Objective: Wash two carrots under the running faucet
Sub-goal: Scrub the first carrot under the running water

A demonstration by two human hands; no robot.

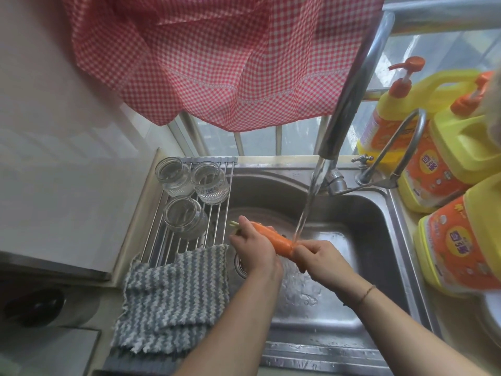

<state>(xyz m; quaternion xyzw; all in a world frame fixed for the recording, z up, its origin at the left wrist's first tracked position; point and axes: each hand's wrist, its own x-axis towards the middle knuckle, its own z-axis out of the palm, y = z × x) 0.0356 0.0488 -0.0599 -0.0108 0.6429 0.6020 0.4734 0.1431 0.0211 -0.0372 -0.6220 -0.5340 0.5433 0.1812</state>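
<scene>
One orange carrot [279,238] lies across the middle of the steel sink [363,229], its green stub pointing left. My left hand [253,248] grips its thick end. My right hand [318,257] grips its thin end, and the orange tip shows below my fingers. Water [305,210] runs from the faucet [341,112] and lands on the carrot right beside my right hand. A second carrot is not visible.
A roll-up drying rack [217,221] over the sink's left side holds three glass jars [184,215] and a grey striped cloth [173,291]. Yellow detergent bottles [444,169] stand at the right. A red checked curtain [217,58] hangs above. A drain [241,263] sits beneath my left hand.
</scene>
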